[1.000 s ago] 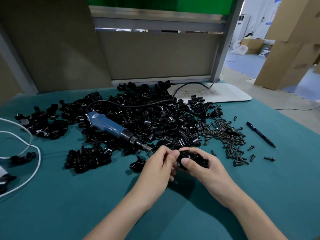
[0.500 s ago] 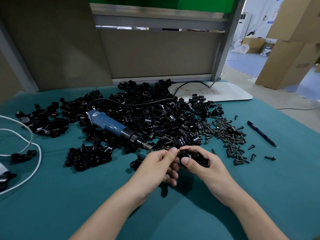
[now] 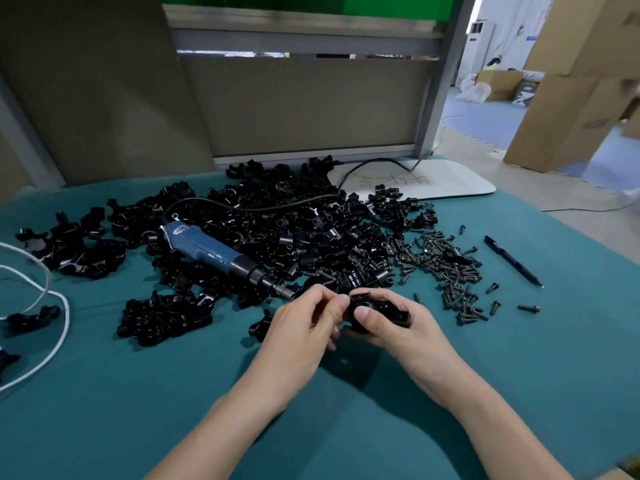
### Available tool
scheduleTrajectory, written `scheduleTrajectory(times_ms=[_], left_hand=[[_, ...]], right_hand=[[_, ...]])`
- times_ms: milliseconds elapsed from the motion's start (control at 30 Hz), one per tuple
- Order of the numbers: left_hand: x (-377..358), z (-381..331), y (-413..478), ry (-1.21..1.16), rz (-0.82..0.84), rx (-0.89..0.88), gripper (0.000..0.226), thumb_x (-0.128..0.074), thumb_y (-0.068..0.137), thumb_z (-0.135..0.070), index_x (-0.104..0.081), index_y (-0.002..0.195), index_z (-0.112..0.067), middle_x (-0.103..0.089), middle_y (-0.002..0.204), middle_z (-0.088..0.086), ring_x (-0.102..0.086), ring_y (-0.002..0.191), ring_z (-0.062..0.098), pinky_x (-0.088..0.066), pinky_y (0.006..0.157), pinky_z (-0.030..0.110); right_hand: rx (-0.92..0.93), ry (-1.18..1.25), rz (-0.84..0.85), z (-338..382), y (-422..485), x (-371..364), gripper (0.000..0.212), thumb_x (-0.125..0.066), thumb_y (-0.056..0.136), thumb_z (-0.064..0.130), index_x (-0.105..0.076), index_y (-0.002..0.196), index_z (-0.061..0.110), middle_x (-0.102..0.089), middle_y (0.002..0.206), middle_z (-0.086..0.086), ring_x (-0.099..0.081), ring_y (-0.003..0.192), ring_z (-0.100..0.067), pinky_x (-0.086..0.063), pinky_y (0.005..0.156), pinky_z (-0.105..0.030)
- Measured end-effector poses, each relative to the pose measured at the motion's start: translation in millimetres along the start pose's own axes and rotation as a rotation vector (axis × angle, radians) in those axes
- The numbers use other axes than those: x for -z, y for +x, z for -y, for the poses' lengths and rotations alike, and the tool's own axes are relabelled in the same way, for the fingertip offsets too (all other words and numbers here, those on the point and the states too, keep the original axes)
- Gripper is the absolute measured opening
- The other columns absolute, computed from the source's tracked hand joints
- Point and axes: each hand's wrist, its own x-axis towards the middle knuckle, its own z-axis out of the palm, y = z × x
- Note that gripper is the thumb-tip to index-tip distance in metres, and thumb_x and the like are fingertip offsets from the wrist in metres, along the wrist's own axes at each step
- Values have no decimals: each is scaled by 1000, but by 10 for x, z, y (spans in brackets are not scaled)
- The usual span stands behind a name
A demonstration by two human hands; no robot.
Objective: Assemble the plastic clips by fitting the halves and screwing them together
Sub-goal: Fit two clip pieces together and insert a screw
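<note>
Working on a teal cloth desk (image 3: 519,375), matte and soft. Far of centre: big heap of glossy black clip halves (image 3: 311,237), curved saddles with bored lugs. On its left flank: blue-bodied electric screwdriver (image 3: 221,254), corded, bit aimed near-right, tip just left of the fingers. Left hand (image 3: 301,327) pinching the clip's left end with fingertips. Right hand (image 3: 408,330) wrapped round the clip (image 3: 377,308), thumb on top. Clip raised just off the desk, near centre, long axis left-to-right. Right of that: scatter of small dark flanged screws (image 3: 446,268). Probably seating the halves. Screw pick likely next, right hand nearer that scatter, left hand nearer the screwdriver.
</note>
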Motion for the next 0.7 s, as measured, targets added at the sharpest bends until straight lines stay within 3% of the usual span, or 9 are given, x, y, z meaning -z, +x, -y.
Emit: scheduleTrajectory(times_ms=[133,233,333,467,567,700], left_hand=[[-155,-159,140,70,22,-24,33,-42,98,-60,-60,91,-35,-67,79,-8,-62,67,4,-53,66,26],[-387,-294,452,504,89,-166,22,-44,104,-46,-60,106,-30,-64,97,-15,-56,89,4,-47,82,26],[-632,-347,807,853,134,-307,26,-40,108,-34,-59,118,-19,-61,117,-2,-52,110,20,-40,98,35],[-806,-355,1184,1036,199,-281,27,-38,108,-28,-59,120,-14,-62,119,5,-53,111,26,-41,99,40],[-920,-362,1331,1108,295,-229,30,-41,108,-30,-59,122,-12,-61,122,8,-52,114,29,-40,99,41],[-1037,-419,1400,1191,317,-164,30,-48,106,-36,-52,88,-12,-62,115,13,-54,111,32,-41,94,42]], right_hand=[[128,322,-232,168,15,153,30,-73,92,19,-71,117,1,-74,117,-21,-73,111,-33,-61,87,-34],[197,677,-502,311,15,391,38,-67,88,25,-67,113,-3,-74,119,-19,-74,109,-27,-62,82,-28],[212,920,-666,316,-5,539,28,-63,97,27,-67,109,2,-77,112,-12,-72,113,-23,-63,82,-30],[192,1091,-727,283,18,608,21,-61,102,21,-65,109,2,-78,104,-12,-71,115,-27,-64,84,-34],[205,1148,-733,266,23,651,20,-63,100,18,-64,109,0,-78,103,-16,-76,103,-29,-64,83,-37],[178,1151,-721,250,38,673,22,-64,100,17,-65,112,-1,-76,107,-16,-76,101,-29,-64,82,-36]])
